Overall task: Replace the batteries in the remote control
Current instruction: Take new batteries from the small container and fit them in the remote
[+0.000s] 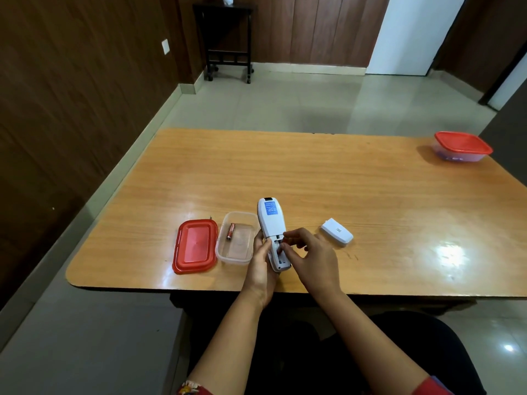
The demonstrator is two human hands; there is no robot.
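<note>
Forearms come in low from the near edge, and both hands meet over the table [313, 172] right in front. The white remote control [269, 220] is up off the wood, back side showing, its battery compartment [277, 253] open at the near end. The battery cover [336, 231] lies by itself just to the right.

The risk, as I read it, is a cell going in the wrong way round, or springing out if it is pressed at an angle. The remote could also twist in that one-handed hold. One red AAA battery [230, 230] lies in the open clear container [232, 260] at left, with the red lid [195, 246] beside it. A loose cell on this glossy top might well roll.

Now the fingers. The left hand [261, 263] wraps the remote's lower half from the left, thumb on the compartment's edge. The right hand [309, 256] is curled, its fingertips [286, 238] bunched close at the open compartment and touching its rim. Whether they pinch a battery I cannot tell. A second lidded container [462, 146] stands well apart at the far right.
</note>
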